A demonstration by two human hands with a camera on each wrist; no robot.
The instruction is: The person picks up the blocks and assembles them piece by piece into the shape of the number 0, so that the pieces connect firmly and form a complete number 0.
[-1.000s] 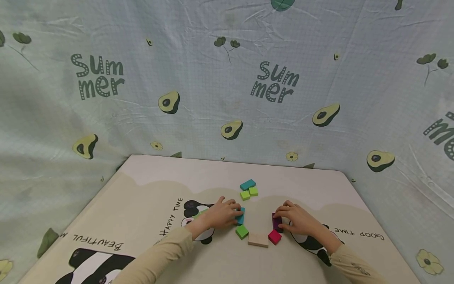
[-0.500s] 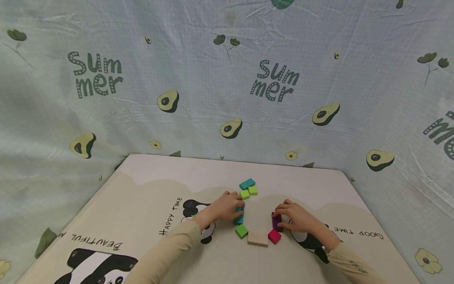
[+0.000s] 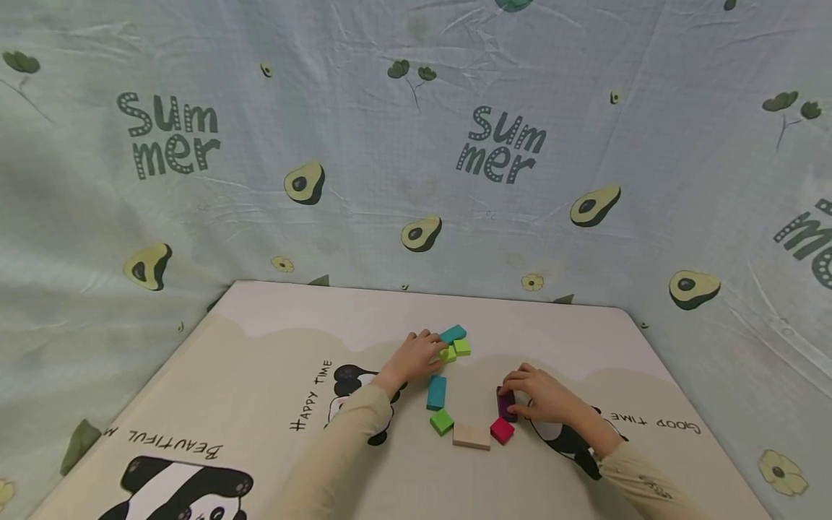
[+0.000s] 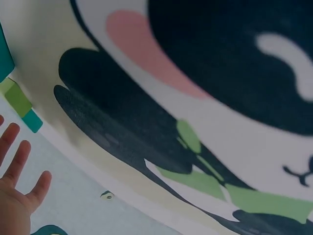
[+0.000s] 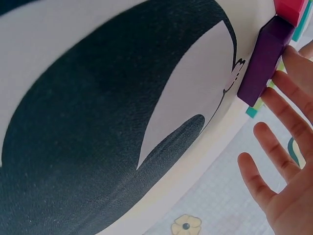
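In the head view, my left hand (image 3: 418,357) reaches over the left yellow-green cube (image 3: 448,354), its fingertips at the cube; whether they touch it is unclear. Its visible fingers look loosely extended in the left wrist view. Another yellow-green cube (image 3: 462,347) and a teal block (image 3: 453,334) lie beside it. My right hand (image 3: 542,393) holds a purple block (image 3: 505,404) between thumb and fingers, on the table; the right wrist view shows the fingers along that block's side. A red cube (image 3: 502,430) touches its near end.
A second teal block (image 3: 437,393), a green cube (image 3: 442,422) and a plain wooden block (image 3: 471,436) continue the curved row towards the red cube. The table (image 3: 403,484) carries printed pandas and lettering. A patterned cloth (image 3: 364,144) hangs behind its far edge.
My left hand has left the nearer teal block and moved away from me to the yellow-green cubes. My right hand stays at the purple block.
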